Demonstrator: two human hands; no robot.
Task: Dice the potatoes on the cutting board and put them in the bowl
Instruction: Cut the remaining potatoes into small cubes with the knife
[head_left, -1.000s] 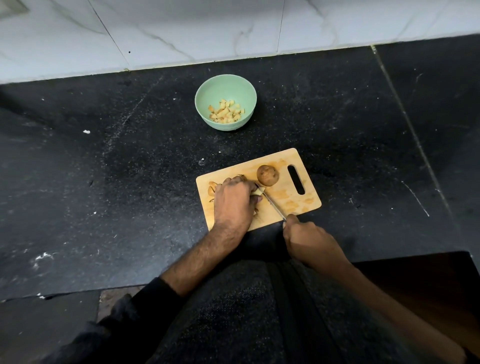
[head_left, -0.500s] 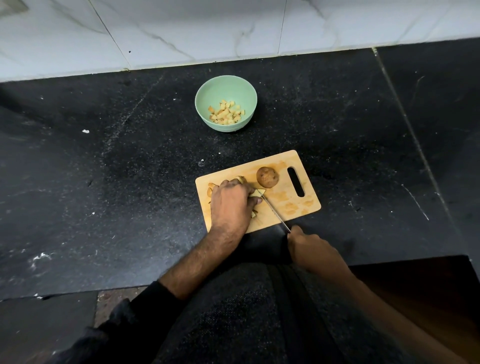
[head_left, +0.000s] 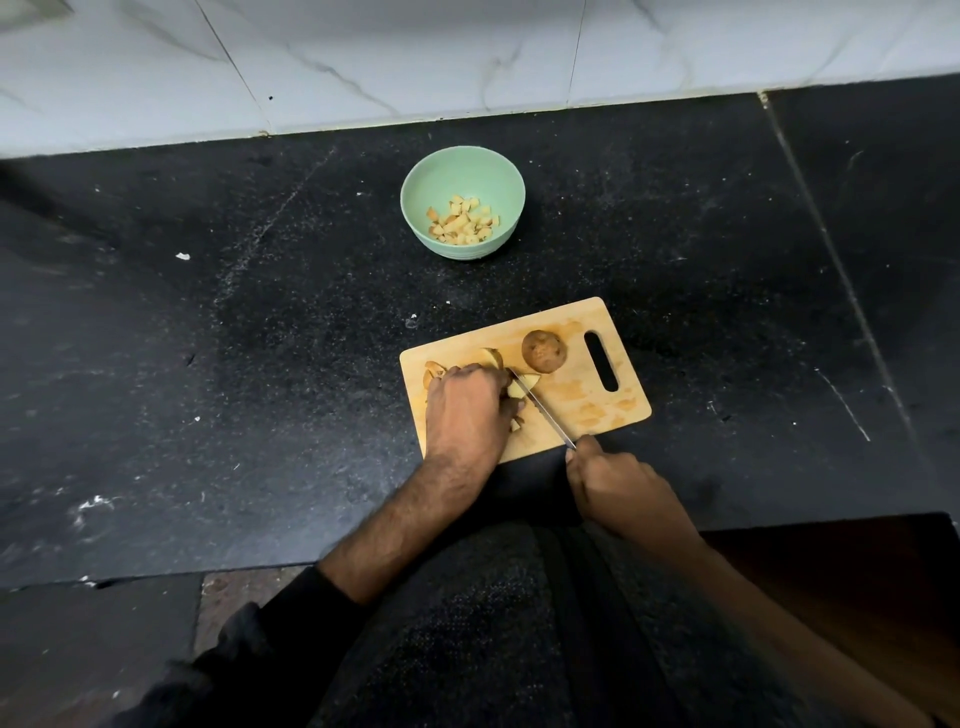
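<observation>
On cutting board: potato piece under left fingers

Bare hands, dark clothing

The left hand and right hand are bare, with no rings or watch showing. The left forearm is hairy and bare up to a black sleeve pushed back near the elbow. The right forearm is bare throughout. Between the arms lies a dark speckled charcoal garment.

Dim, sharp view; wide-angle edge warping
</observation>
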